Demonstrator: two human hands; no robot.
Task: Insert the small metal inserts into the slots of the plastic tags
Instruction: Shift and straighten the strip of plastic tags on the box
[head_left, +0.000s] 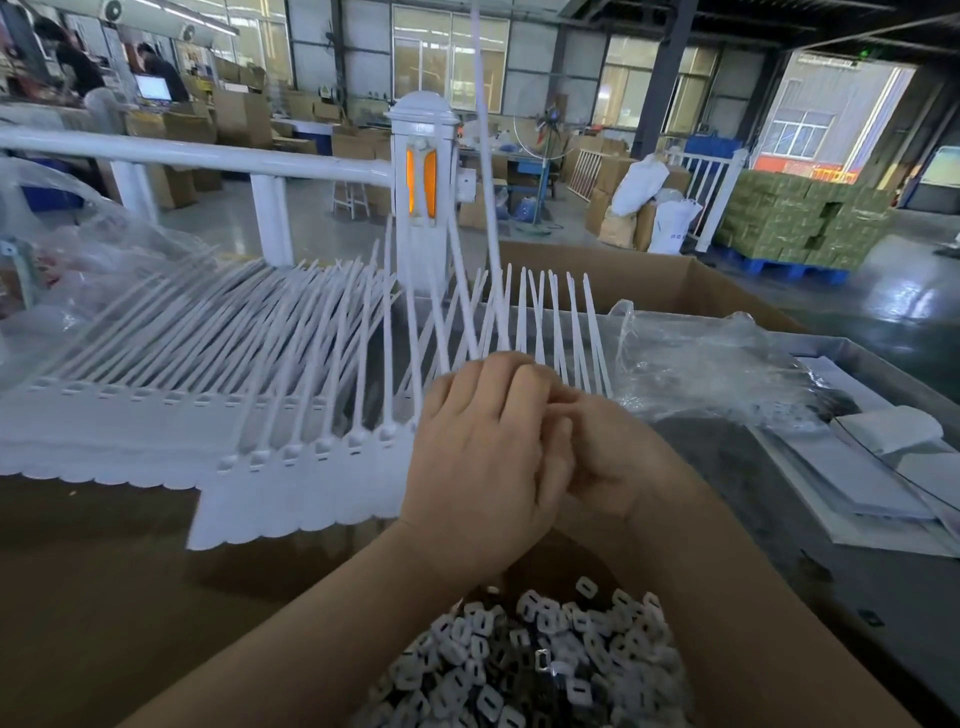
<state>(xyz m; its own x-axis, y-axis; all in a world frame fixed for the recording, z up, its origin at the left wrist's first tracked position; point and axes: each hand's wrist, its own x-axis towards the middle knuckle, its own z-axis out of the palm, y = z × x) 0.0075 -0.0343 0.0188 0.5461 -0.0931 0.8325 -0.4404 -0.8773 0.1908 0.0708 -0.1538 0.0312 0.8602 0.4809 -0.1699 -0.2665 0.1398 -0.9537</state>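
Note:
Strips of joined white plastic tags (291, 457) with long thin tails lie fanned across the brown table, their slotted heads facing me. A heap of small metal inserts (530, 665) sits at the near edge, below my wrists. My left hand (483, 467) and my right hand (602, 452) are pressed together over the right end of the front tag strip, fingers curled. Several tag tails rise from behind the fingers. What the fingertips pinch is hidden by the left hand.
A clear plastic bag (717, 364) lies right of the hands, in front of an open cardboard box (675, 286). White flat sheets (883, 467) lie at the far right. A white railing post (423, 182) stands behind the table. Another clear bag (78, 249) sits left.

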